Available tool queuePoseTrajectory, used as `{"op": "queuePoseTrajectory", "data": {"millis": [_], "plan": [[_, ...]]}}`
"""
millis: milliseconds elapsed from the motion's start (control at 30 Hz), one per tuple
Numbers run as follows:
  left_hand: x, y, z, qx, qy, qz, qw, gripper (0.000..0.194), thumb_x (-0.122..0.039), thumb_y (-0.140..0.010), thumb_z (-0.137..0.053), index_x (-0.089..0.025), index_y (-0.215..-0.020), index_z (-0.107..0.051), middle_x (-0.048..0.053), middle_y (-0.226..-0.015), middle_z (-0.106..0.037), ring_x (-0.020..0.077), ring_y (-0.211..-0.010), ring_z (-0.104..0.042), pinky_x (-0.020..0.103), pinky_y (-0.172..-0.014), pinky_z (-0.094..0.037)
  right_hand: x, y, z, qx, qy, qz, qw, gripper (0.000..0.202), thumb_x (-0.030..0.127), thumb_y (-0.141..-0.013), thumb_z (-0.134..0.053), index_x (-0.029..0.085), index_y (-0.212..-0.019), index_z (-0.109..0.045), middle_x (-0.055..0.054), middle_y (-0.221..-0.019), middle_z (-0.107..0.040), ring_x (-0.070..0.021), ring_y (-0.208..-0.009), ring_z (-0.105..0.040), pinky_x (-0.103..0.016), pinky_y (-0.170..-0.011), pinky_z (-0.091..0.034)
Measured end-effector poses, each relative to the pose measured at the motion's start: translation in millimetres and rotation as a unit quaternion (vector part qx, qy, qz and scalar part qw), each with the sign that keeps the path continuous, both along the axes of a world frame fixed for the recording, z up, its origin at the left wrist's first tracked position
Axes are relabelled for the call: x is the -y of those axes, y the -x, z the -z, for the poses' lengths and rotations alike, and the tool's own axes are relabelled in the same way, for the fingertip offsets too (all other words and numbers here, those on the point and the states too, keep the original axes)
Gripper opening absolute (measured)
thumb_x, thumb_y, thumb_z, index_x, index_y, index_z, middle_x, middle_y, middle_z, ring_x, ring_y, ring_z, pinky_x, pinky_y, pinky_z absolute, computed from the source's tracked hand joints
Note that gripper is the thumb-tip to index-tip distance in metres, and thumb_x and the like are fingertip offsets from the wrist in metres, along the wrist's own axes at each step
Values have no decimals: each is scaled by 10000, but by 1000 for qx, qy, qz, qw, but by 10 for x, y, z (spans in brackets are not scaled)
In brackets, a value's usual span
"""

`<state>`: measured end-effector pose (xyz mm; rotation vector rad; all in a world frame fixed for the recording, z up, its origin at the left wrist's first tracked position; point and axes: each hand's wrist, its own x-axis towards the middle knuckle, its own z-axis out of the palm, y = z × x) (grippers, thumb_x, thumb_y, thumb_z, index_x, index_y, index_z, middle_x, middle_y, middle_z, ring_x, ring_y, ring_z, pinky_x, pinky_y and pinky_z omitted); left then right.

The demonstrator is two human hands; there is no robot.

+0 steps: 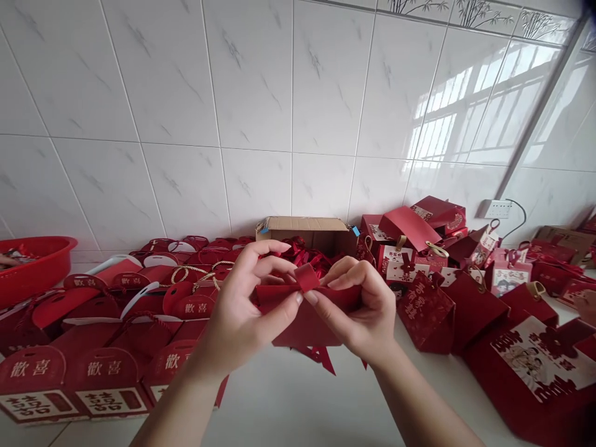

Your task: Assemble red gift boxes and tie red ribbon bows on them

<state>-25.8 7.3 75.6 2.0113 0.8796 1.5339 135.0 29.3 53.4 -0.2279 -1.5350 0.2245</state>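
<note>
In the middle of the head view, a plain red paper gift box (307, 323) is held up by its top edge between both hands. A short red strip (307, 277) sticks up from that edge, and the two thumb tips meet just below it. My left hand (254, 310) pinches the box's top on the left, with its upper fingers raised and curled. My right hand (361, 304) is closed on the same edge from the right. Pointed red ribbon ends (323, 359) show beneath the box. The box's far side is hidden.
An open cardboard carton (305, 223) with red ribbons stands behind the hands. Rows of red candy boxes (107, 372) fill the left, beside a red basin (37, 267). More red gift bags (426, 310) are piled on the right, below a socket strip (496, 208) near the tiled wall.
</note>
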Motion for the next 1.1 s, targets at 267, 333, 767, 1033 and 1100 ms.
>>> {"op": "queuePoseTrajectory", "data": {"millis": [267,333,767,1033,1100], "plan": [[43,-39,10,43,-18,18,999,423,-172,-814,-622,-272,-1165,-409,-26,-802,-640,142,-778,-632,289,-757,-529,27,2,15,5,39,-49,998,268,80,-755,-693,195,-804,-456,-22,-806,-625,-125,-703,-596,-256,-627,-499],[44,-51,14,43,-22,12,999,425,-173,-817,-620,-271,-1169,-404,-19,-800,-645,161,-791,-643,328,-785,-525,24,5,22,-1,52,-50,997,267,88,-756,-697,195,-802,-457,-18,-806,-627,-126,-712,-597,-260,-640,-498],[-49,-48,44,35,-3,-48,998,310,-220,-814,-633,-205,-1076,-468,15,-857,-647,181,-871,-657,340,-838,-515,-58,54,54,-47,175,-15,983,270,218,-714,-767,179,-707,-500,-5,-718,-621,-120,-672,-596,-242,-625,-502],[-115,-52,27,19,95,-30,995,429,-239,-760,-673,-226,-1155,-504,27,-851,-708,214,-872,-680,346,-778,-516,-111,-191,-51,114,258,-126,951,163,266,-804,-702,182,-909,-610,-57,-1029,-630,-148,-903,-620,-265,-745,-542],[-114,-60,29,6,103,-27,994,464,-240,-751,-687,-233,-1176,-502,21,-827,-710,219,-877,-678,368,-807,-511,-125,-250,-69,142,254,-168,942,163,273,-832,-683,195,-973,-660,-80,-1213,-597,-197,-1117,-585,-330,-913,-521]]}}
